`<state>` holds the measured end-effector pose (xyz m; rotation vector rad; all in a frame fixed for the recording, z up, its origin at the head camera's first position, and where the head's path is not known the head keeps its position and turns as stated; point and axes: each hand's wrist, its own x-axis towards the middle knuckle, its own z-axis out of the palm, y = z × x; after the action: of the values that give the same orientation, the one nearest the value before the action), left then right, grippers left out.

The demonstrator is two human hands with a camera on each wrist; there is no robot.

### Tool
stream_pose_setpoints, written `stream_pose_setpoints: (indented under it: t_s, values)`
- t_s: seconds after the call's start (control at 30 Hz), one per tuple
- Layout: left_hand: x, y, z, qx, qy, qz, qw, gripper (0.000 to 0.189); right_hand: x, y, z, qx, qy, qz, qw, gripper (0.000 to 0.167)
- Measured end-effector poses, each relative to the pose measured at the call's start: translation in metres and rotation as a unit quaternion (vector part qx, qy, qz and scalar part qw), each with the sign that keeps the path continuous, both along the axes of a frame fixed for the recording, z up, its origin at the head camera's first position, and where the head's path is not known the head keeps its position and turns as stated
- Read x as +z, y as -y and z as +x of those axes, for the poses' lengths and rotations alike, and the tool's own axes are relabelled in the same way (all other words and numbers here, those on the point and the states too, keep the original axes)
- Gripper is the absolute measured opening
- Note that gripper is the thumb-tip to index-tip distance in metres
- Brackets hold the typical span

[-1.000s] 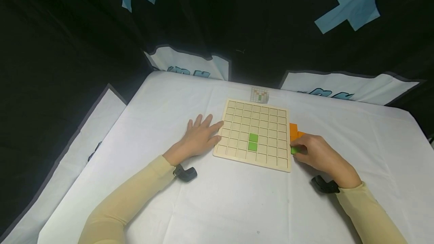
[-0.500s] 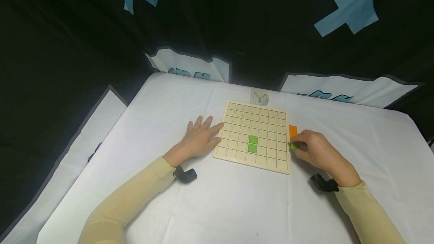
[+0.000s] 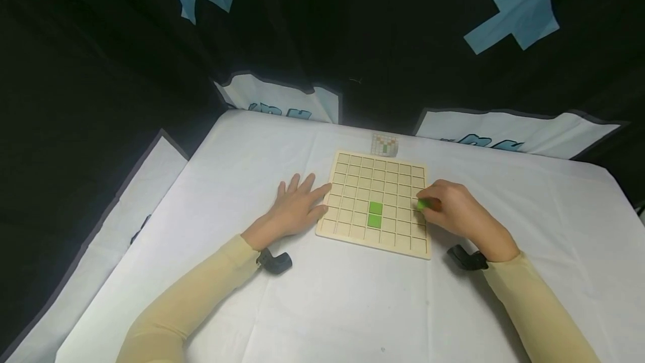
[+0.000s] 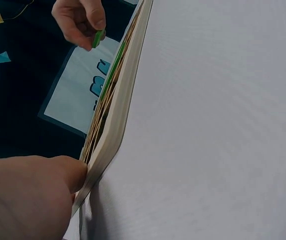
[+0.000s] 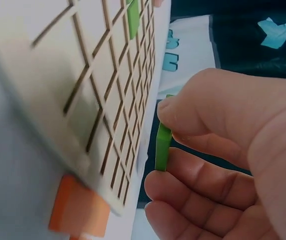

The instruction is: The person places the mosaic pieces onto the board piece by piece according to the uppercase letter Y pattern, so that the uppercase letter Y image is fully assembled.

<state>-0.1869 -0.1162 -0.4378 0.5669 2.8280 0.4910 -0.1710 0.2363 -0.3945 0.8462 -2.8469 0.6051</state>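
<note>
A pale wooden grid board (image 3: 353, 240) lies flat on the white-covered table. Two green square tiles (image 3: 375, 208) sit in neighbouring cells, one nearer than the other. With fingers spread, my left hand (image 3: 289, 212) rests at the board's left edge, index finger and thumb touching it. My right hand (image 3: 456, 209) is over the board's right edge, pinching another green tile (image 5: 163, 145) between thumb and fingers. That tile is raised off the board in the right wrist view. The held tile (image 4: 98, 39) also shows in the left wrist view, apart from the board.
Orange tiles (image 5: 80, 205) lie beside the board's right edge, hidden behind my hand in the head view. A small card with a printed coloured grid (image 3: 384, 145) lies beyond the far edge. Black cloth (image 3: 302, 15) hangs behind the table.
My right hand has picked the green tile up from beside the board and moved left and away from me, over the board's right edge. The left hand has stayed in place.
</note>
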Motion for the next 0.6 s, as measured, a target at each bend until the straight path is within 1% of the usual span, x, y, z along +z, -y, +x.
stream_pose_setpoints:
  t_s: [0.27, 0.6]
  values:
    - [-0.001, 0.001, 0.001, -0.001, -0.006, 0.0, 1.0, 0.058, 0.004, 0.02, -0.011, 0.011, 0.011, 0.003, 0.9999, 0.019]
    - [-0.003, 0.001, -0.002, -0.003, -0.006, 0.0, 1.0, 0.058, 0.003, 0.035, -0.022, 0.027, 0.011, 0.003, 0.9996, 0.017]
